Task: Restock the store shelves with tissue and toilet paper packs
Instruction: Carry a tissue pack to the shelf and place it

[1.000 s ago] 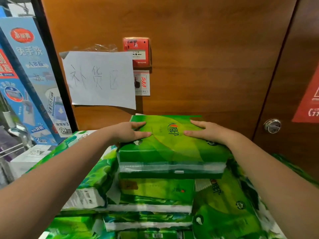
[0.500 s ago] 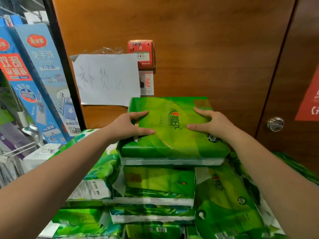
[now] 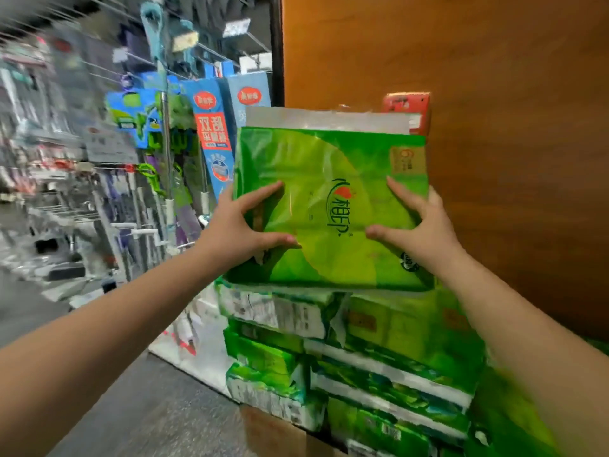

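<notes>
At the upper left of the frame the hanging store goods (image 3: 99, 159) are smeared by blur; the blue banners (image 3: 211, 133) beside them carry red badges and Chinese lettering too soft to read surely. Right of these, the left hand (image 3: 237, 229) grips the left edge of the green tissue pack (image 3: 329, 206), thumb and forefinger spread on its face, the other fingers hidden behind. The pack sits mid-frame, raised clear above the stack of packs (image 3: 346, 351) at lower centre, its face tilted toward the camera. A two-sided grip probably suits so wide and soft a bundle. Its logo shows Chinese characters with a red heart. The right hand (image 3: 418, 229) clasps the right edge likewise. Behind stands a wooden wall (image 3: 510, 94).
</notes>
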